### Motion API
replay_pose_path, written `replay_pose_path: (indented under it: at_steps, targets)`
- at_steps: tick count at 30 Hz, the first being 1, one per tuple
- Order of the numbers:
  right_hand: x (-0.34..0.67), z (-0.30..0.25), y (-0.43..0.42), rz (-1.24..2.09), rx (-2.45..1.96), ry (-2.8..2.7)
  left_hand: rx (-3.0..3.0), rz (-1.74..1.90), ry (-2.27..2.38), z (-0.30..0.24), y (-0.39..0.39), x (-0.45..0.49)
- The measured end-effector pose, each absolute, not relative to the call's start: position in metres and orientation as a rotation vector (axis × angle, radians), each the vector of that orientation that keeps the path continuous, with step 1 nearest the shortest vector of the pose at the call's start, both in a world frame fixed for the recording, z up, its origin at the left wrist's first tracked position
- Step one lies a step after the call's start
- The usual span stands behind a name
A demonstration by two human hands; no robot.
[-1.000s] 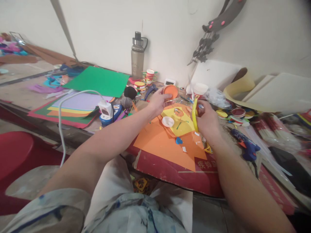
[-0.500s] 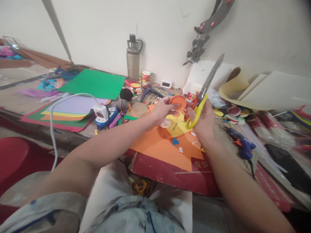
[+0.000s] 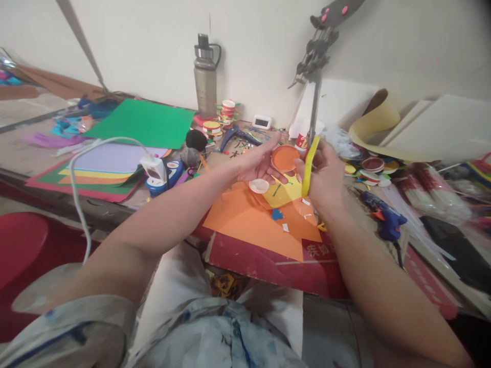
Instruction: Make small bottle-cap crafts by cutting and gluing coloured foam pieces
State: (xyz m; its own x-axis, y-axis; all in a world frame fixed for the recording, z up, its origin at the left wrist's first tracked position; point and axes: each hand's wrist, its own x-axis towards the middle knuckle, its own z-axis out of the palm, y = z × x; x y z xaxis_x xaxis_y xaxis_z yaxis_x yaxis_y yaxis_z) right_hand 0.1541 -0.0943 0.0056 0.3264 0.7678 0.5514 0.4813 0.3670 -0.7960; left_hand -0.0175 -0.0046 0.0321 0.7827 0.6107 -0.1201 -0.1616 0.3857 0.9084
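Note:
My left hand (image 3: 258, 164) holds a small orange disc (image 3: 284, 157) by its edge, fingers partly stretched under it. My right hand (image 3: 326, 176) is closed round the yellow handle of a pair of scissors (image 3: 310, 163), whose blades point straight up beside the disc. Both hands hover over a yellow paper piece (image 3: 282, 194) and an orange sheet (image 3: 253, 220) lying on red cardboard (image 3: 268, 263). A white round cap (image 3: 259, 186) lies on the orange sheet under my left hand.
A metal bottle (image 3: 204, 76) stands by the wall. Green paper (image 3: 146, 122) and stacked coloured sheets (image 3: 99, 171) lie at the left, with a white charger and cable (image 3: 152, 167). A blue glue gun (image 3: 385, 220) and round lids (image 3: 372, 166) are at the right.
My left hand brought the orange disc closer to my right hand. The scissors swung from tilted right to upright, and the view shifted slightly.

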Motion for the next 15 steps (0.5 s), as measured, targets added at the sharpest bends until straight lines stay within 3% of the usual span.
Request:
replay_pose_path:
  at_steps: [5, 15]
  targets:
    - [0.148, 0.007, -0.1, 0.189, -1.3, -1.462, 1.13, 0.423, 0.383, 0.026, -0.002, -0.016]
    - [0.148, 0.034, -0.121, 0.212, -1.078, -1.322, 0.88, 0.822, 0.424, 0.027, 0.002, -0.014]
